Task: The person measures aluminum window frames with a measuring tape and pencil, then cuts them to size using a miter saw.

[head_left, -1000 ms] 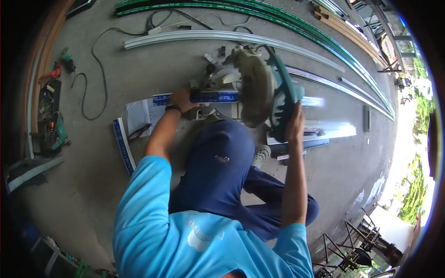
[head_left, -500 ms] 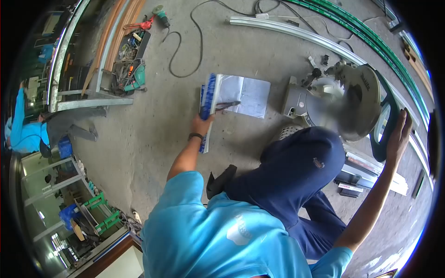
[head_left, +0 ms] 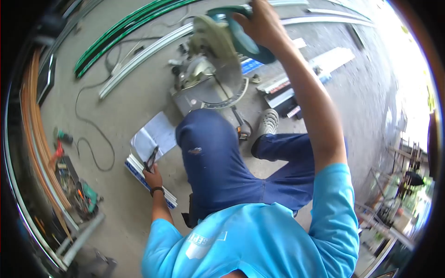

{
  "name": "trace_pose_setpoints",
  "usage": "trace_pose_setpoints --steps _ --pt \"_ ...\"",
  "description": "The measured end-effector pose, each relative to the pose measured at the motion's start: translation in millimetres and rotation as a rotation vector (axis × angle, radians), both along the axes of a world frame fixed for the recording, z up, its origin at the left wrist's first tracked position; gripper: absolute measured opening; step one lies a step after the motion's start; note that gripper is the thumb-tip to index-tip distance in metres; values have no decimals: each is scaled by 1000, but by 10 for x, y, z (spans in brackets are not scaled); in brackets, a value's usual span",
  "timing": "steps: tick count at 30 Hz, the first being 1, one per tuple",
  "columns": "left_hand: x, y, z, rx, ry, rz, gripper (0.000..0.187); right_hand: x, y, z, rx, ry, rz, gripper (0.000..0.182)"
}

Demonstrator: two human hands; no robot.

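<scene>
My right hand is stretched forward and grips the teal handle of a mitre saw that stands on the concrete floor in front of my knee. My left hand, with a black wristband, is down at my left side. Its fingers are closed on a short aluminium profile piece with blue tape, which lies on the floor among similar pieces. Just beyond that hand lies a white sheet of paper with a pair of pliers at its near edge.
Long silver and green profiles and a black cable lie beyond and left of the saw. Cut profile offcuts sit to its right. At the far left are wooden strips, a green power tool and hand tools. Metal frames stand on the right.
My view has swung back to the right. My left hand has brought the blue-taped piece down from beside the paper to the floor at my left side. My right hand stays at the saw handle.
</scene>
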State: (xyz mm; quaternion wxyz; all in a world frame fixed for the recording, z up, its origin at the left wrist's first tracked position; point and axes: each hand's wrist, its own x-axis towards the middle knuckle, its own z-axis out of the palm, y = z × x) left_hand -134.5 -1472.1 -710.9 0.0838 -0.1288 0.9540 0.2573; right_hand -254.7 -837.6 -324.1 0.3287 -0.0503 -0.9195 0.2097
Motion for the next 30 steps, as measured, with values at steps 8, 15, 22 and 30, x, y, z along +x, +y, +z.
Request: trace_pose_setpoints --steps 8,15,22,30 --pt "-52 779 233 206 -42 -291 62 271 1128 -1512 -822 482 -657 44" --pt "311 788 373 298 -454 -350 50 712 765 -4055 -1564 -326 -780 88" --pt "294 924 274 265 -538 -274 45 473 647 -3530 -1430 -475 -1153 88" --pt "115 993 246 302 -518 -268 41 474 350 -3651 -1279 -258 -1037 49"
